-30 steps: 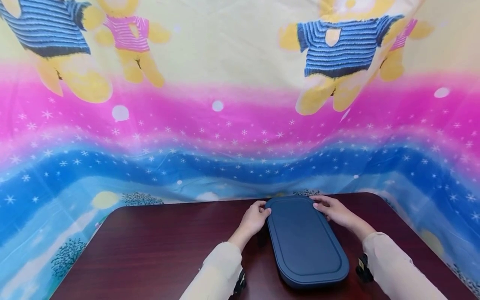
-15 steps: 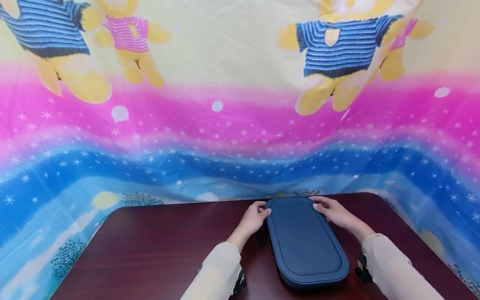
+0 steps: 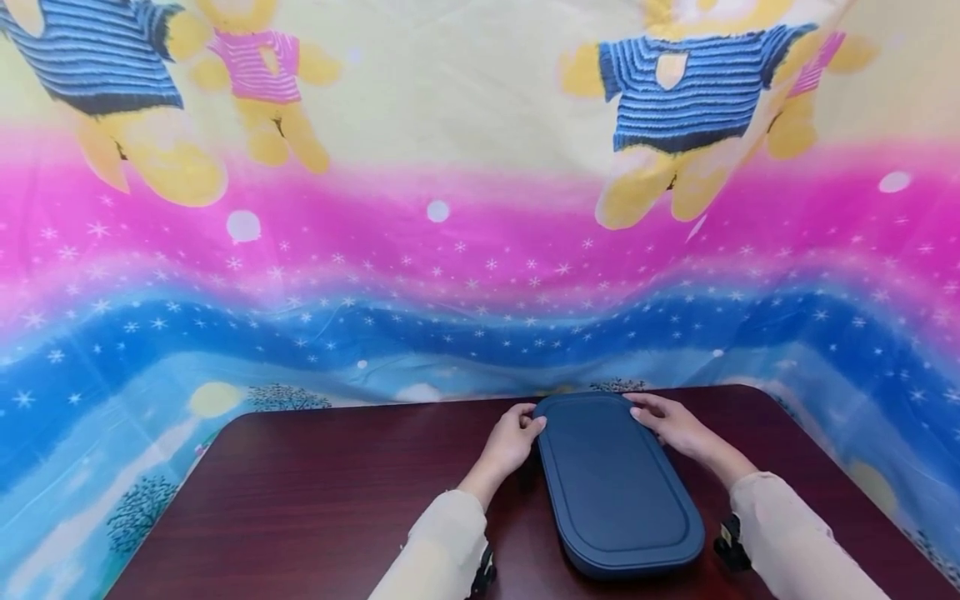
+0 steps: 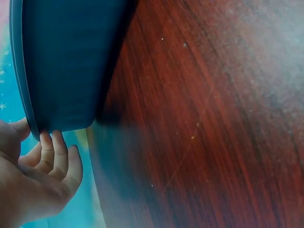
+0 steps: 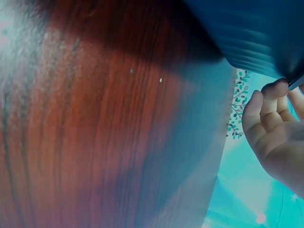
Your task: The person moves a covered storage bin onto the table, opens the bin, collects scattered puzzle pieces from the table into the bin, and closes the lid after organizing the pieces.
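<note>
A dark blue lidded box (image 3: 619,492) with rounded corners stands on the table, its long side running away from me and slightly turned. At its far left corner my left hand (image 3: 512,438) holds the lid's rim, thumb on top. The left wrist view shows the fingers of this left hand (image 4: 45,178) curled in under the rim, against the box wall (image 4: 66,61). My right hand (image 3: 678,429) grips the rim at the far right corner. Fingertips of the right hand (image 5: 278,128) reach beneath the rim in the right wrist view. The lid sits on the box; its contents are hidden.
The dark red wooden table (image 3: 322,492) stretches left of the box, with its far edge just behind it. A printed curtain (image 3: 450,275) with bears and snowflakes hangs behind and around the table. Black wrist devices (image 3: 729,543) sit under the pale sleeves.
</note>
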Tool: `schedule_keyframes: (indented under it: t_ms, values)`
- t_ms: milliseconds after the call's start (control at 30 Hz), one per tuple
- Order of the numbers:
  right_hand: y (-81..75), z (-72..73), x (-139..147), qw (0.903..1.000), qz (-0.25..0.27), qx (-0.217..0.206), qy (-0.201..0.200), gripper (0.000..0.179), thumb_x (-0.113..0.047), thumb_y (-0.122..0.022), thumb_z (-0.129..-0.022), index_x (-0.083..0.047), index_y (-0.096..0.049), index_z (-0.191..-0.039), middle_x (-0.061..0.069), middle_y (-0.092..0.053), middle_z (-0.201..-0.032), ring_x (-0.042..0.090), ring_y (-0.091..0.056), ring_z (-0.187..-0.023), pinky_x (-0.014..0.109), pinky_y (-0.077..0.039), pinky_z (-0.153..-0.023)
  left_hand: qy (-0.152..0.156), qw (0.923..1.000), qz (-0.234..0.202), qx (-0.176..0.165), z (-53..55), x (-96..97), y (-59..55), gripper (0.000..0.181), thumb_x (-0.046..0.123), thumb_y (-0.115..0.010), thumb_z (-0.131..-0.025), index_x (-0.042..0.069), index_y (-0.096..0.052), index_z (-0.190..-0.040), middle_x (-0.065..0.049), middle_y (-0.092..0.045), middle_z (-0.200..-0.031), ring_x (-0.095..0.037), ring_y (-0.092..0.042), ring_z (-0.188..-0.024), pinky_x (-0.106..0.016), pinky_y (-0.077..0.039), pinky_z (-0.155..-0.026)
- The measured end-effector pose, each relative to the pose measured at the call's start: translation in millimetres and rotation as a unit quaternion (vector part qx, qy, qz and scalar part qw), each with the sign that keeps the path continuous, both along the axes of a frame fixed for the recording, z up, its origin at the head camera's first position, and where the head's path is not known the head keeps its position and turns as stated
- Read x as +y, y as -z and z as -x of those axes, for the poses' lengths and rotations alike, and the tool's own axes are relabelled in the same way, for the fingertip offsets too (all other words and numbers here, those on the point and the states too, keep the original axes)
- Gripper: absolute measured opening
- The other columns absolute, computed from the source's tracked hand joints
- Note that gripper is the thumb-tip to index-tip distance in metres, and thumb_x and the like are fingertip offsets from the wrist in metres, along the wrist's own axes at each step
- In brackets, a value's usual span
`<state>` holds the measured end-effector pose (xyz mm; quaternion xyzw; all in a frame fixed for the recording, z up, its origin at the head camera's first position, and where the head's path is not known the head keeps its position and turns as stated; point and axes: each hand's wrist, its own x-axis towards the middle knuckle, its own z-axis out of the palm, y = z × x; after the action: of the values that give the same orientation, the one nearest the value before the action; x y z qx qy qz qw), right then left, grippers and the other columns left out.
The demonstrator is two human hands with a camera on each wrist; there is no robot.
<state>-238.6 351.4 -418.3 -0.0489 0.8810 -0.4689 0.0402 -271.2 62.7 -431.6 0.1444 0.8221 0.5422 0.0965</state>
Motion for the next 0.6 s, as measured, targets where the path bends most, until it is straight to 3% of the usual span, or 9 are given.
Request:
schedule_keyframes:
  t_ms: [167, 267, 367, 467, 600]
  values:
    - [-3.2, 0.8, 0, 0.9995, -0.027, 0.014, 0.003, 0.054, -0.026, -0.05, -0.106, 0.006, -0.039, -0.147, 0.019, -0.059, -0.112, 0.023, -0.057, -0.08, 0.039, -0.051, -0.065, -0.005, 0.9979, 0.053, 0.035, 0.0, -0.3, -1.0, 0.049, 0.034, -0.055, -0.102, 0.007, -0.05, -0.143, 0.003, -0.059, -0.093, -0.013, -0.048, -0.063, -0.03, -0.039, -0.06]
    - [-4.4, 1.3, 0, 0.9994, -0.029, 0.017, 0.0, 0.054, -0.027, -0.049, -0.106, 0.007, -0.038, -0.147, 0.015, -0.059, -0.105, 0.023, -0.055, -0.077, 0.039, -0.05, -0.065, -0.009, 0.9972, 0.06, 0.044, 0.4, -2.4, -1.8, 0.048, 0.034, -0.055, -0.102, 0.007, -0.052, -0.142, 0.002, -0.061, -0.095, -0.015, -0.052, -0.067, -0.033, -0.042, -0.063]
    - [-5.5, 0.0, 0, 0.9995, -0.028, 0.013, -0.002, 0.054, -0.026, -0.048, -0.106, 0.007, -0.037, -0.147, 0.019, -0.06, -0.111, 0.023, -0.058, -0.08, 0.039, -0.051, -0.066, -0.011, 0.998, 0.048, 0.04, 0.5, -3.7, -1.7, 0.045, 0.032, -0.053, -0.104, 0.006, -0.054, -0.14, -0.002, -0.065, -0.108, -0.018, -0.062, -0.087, -0.037, -0.049, -0.075]
    - [-7.7, -3.3, 3, 0.9992, -0.037, 0.014, 0.006, 0.054, -0.027, -0.048, -0.107, 0.008, -0.037, -0.147, 0.026, -0.058, -0.123, 0.023, -0.061, -0.087, 0.038, -0.053, -0.07, -0.011, 0.9989, 0.027, 0.037, 0.2, -4.6, -2.5, 0.04, 0.028, -0.05, -0.105, 0.007, -0.057, -0.138, -0.006, -0.065, -0.12, -0.023, -0.062, -0.11, -0.043, -0.05, -0.09]
    - [-11.0, -9.0, 7, 0.9986, -0.047, 0.018, 0.015, 0.055, -0.029, -0.049, -0.106, 0.007, -0.039, -0.146, 0.032, -0.05, -0.135, 0.028, -0.061, -0.097, 0.042, -0.053, -0.076, -0.01, 0.999, 0.013, 0.042, -1.9, -7.1, -8.1, 0.036, 0.024, -0.051, -0.105, 0.007, -0.059, -0.135, -0.007, -0.065, -0.121, -0.026, -0.061, -0.113, -0.044, -0.049, -0.093]
